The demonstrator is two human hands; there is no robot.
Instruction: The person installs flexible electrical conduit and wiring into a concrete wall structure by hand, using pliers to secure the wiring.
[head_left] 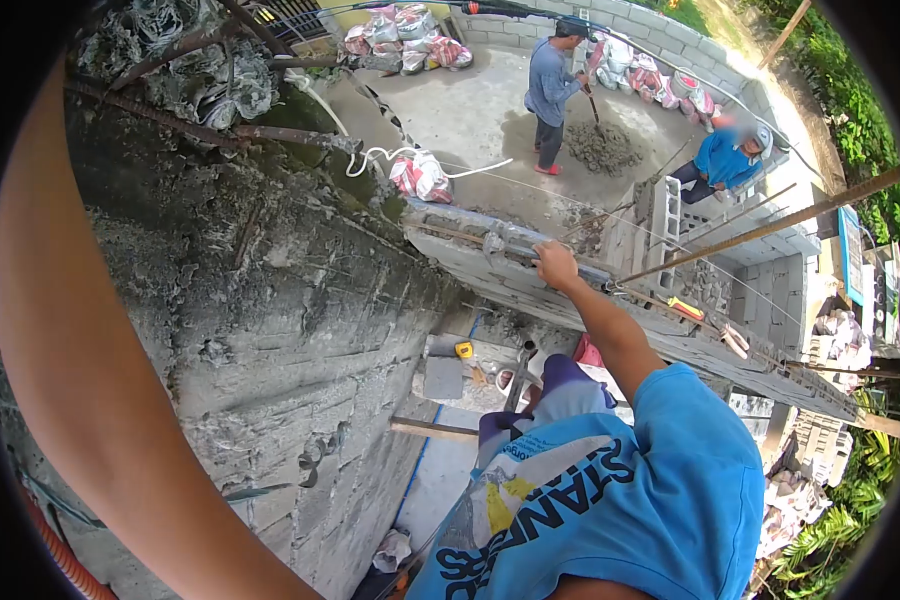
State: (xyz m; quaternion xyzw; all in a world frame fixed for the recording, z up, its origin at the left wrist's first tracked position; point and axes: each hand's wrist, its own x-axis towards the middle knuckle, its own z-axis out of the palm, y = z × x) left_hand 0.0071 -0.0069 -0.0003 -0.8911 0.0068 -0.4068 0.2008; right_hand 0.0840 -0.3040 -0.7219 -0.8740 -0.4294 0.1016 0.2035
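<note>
My right hand [558, 265] rests on the top of a grey concrete block wall [530, 275], its fingers bent over the edge. Wet-looking mortar lies along the wall top beside the fingers. My left forearm [100, 400] rises close to the camera along the left side, and its hand is out of view. Below the wall, a yellow tape measure [463, 350] lies on a board near a white bucket [508, 381]. A yellow and red object [685, 308] sits farther right along the wall top.
A rough concrete wall [300, 300] stands on the left. Rusty rebar [770, 235] slants across the right. Beyond the wall, a person [552, 95] holds a shovel in a mortar heap [603, 148]; another person [725, 160] crouches near hollow blocks [665, 210]. A filled sack [420, 178] lies beyond the wall.
</note>
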